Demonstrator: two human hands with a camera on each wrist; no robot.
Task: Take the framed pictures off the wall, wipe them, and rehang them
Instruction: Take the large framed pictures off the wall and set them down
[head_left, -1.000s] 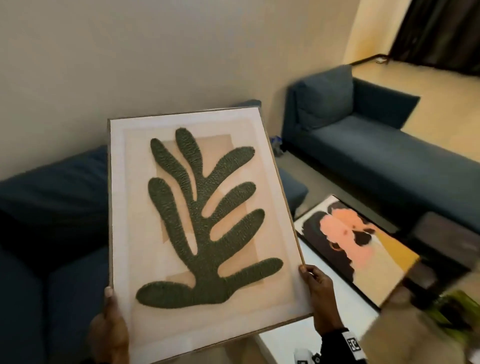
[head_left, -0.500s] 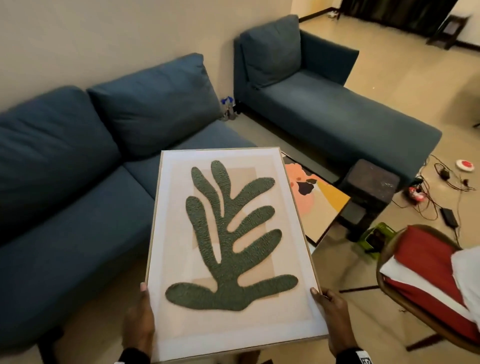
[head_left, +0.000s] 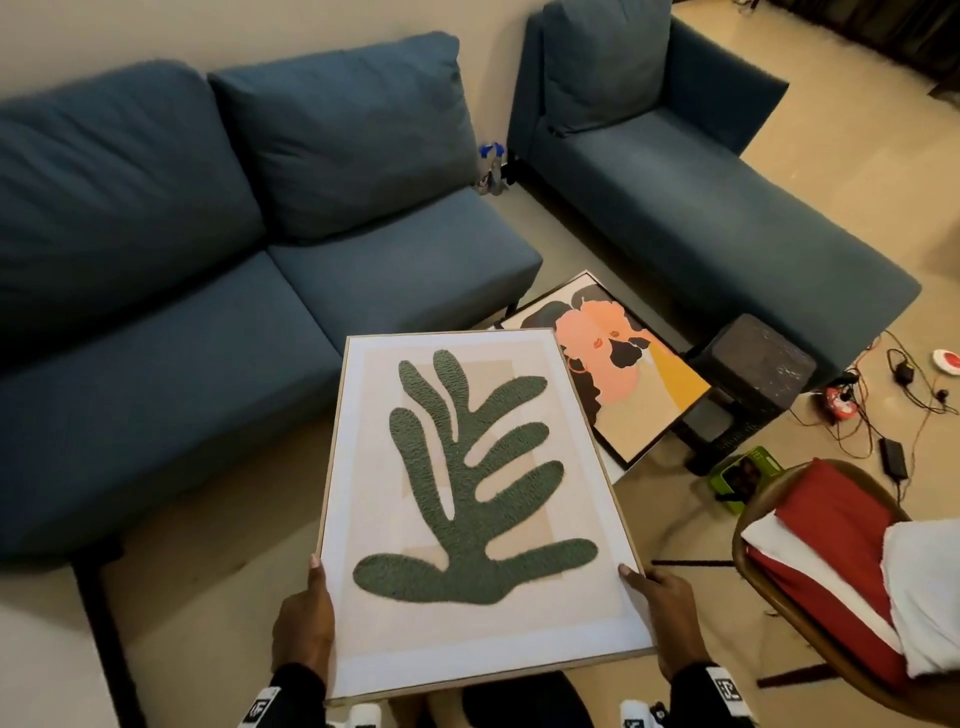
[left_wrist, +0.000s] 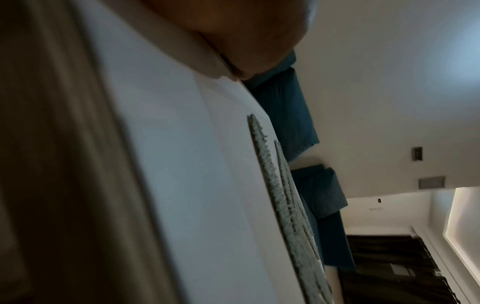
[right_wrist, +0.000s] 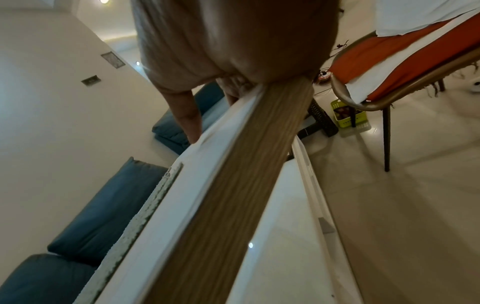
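I hold a wood-framed picture of a green leaf shape (head_left: 470, 499) nearly flat and face up in front of me. My left hand (head_left: 304, 618) grips its left edge near the bottom, thumb on the front. My right hand (head_left: 667, 613) grips the right edge at about the same height. The right wrist view shows the frame's wooden side (right_wrist: 233, 195) with my thumb (right_wrist: 187, 119) on the white mat. The left wrist view shows the mat and leaf (left_wrist: 283, 197) edge-on. A second picture, with a peach and yellow figure (head_left: 613, 369), lies on the low white table beyond.
A blue sofa (head_left: 234, 270) runs along the wall on the left and a blue chaise (head_left: 701, 197) at the back right. A dark stool (head_left: 748, 374), a green basket (head_left: 743, 470) and cables (head_left: 883, 395) are on the floor. A chair with red and white cloths (head_left: 841, 571) stands at right.
The picture has come down from upright near the wall to nearly flat at waist height. My view has tilted down, and both hands keep the same grip.
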